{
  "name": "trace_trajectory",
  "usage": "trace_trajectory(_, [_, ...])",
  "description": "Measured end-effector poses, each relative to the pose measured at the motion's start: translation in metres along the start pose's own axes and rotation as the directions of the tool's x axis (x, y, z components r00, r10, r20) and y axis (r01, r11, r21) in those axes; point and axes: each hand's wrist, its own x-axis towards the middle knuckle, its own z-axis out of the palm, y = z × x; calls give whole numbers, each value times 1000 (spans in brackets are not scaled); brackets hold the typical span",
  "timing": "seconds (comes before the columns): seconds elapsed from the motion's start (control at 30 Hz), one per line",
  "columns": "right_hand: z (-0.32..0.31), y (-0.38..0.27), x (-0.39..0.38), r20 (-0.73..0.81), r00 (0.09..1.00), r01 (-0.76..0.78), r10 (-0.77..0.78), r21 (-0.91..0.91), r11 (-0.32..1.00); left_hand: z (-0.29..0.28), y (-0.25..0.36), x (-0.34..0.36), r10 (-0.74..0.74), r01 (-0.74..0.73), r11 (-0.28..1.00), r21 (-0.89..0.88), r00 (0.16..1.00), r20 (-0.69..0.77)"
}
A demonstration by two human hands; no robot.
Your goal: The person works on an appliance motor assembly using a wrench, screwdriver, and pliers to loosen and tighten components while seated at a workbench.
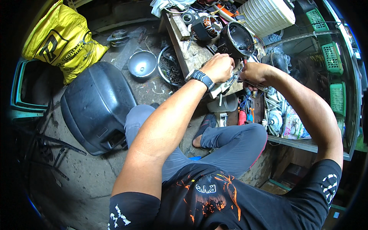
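Left hand (219,67), a dark watch (201,78) on its wrist, is curled shut over the top of a pale metal part (222,86) lying at the near edge of the wooden table (188,51), just below a round black motor housing (237,39). Right hand (253,73) is closed around a slim metal tool (256,85) touching that same part from the other side. Beyond them stand a white ribbed grille (266,15) and, on the floor, a yellow sack (61,40), a large black cover (96,105) and a metal bowl (142,63).

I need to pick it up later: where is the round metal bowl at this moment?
In the head view, the round metal bowl lies on the floor to the person's left, between the yellow bag and the wooden bench, just above the black cover.
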Motion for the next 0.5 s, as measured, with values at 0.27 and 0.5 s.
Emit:
trace_trajectory(0.27, [6, 7, -2, -22, 999, 27, -24, 146, 989, 2, -1, -1, 13, -14, 1000, -16, 999, -34])
trace_trajectory(0.5, [5, 7, 6, 17, 1000, 14, -17, 144, 989, 3, -2, -1, 14, -15, 1000, -16, 999, -34])
